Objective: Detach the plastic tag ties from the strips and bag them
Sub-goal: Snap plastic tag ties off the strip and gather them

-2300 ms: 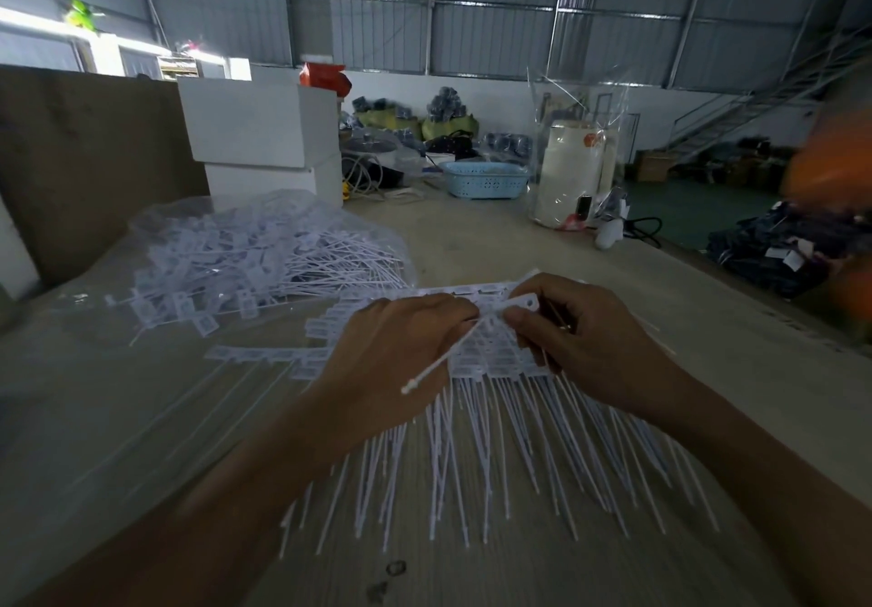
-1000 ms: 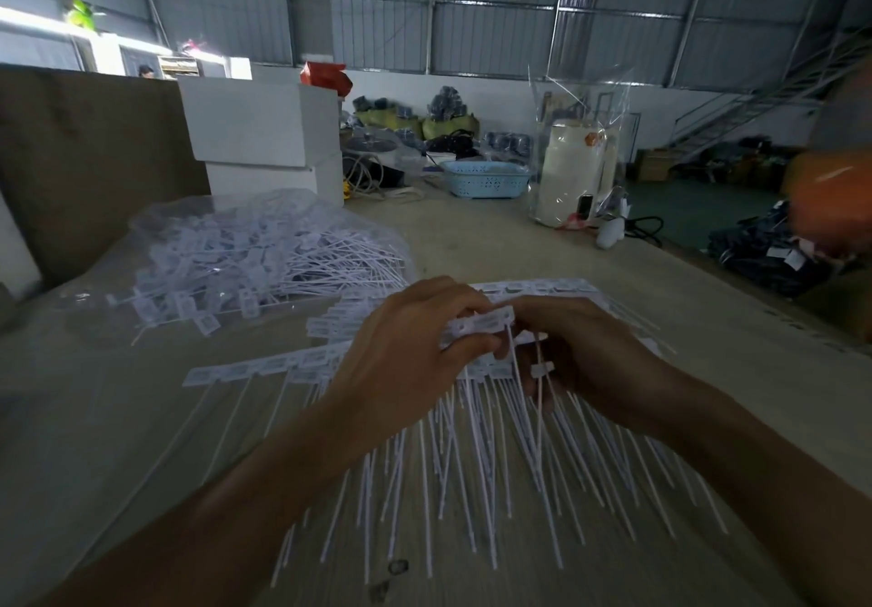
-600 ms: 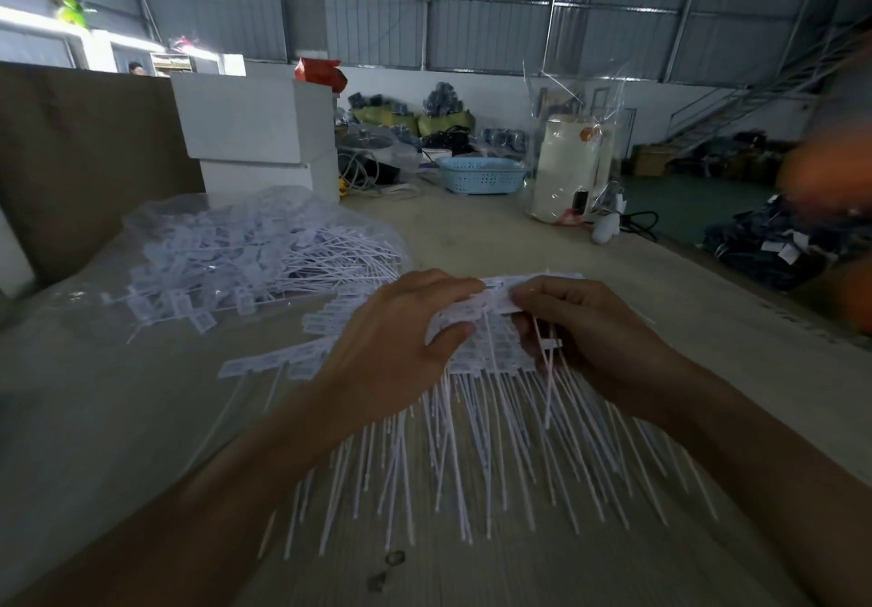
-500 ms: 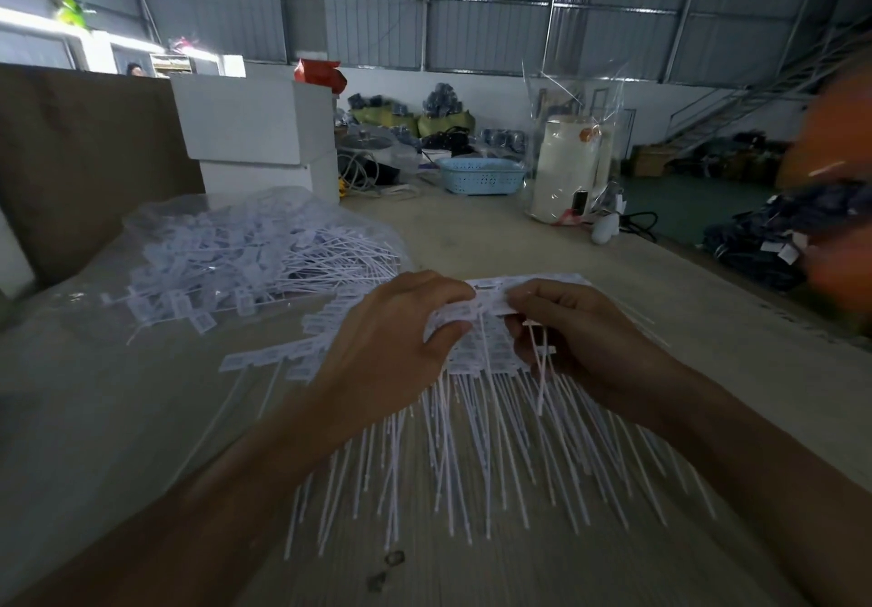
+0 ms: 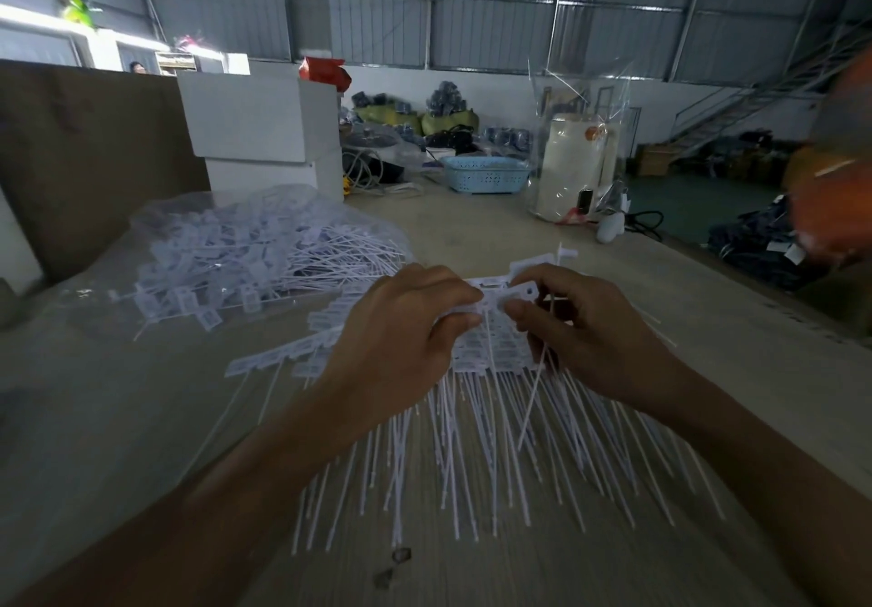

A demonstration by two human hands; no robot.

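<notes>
Mid-job, by the look of it: a clear plastic bag (image 5: 155,247) at far left of the table (image 5: 472,229) already holds a big heap of loose ties, while several strips (image 5: 490,347) with tails fanned toward the camera lie under the hands undone, so I'd guess plenty is left. Left hand (image 5: 401,328) pinches the top strip's tag row between thumb and curled fingers; right hand (image 5: 580,323) pinches the adjacent tag, with one detached tie (image 5: 538,370) tucked in its curled fingers, not yet bagged.
</notes>
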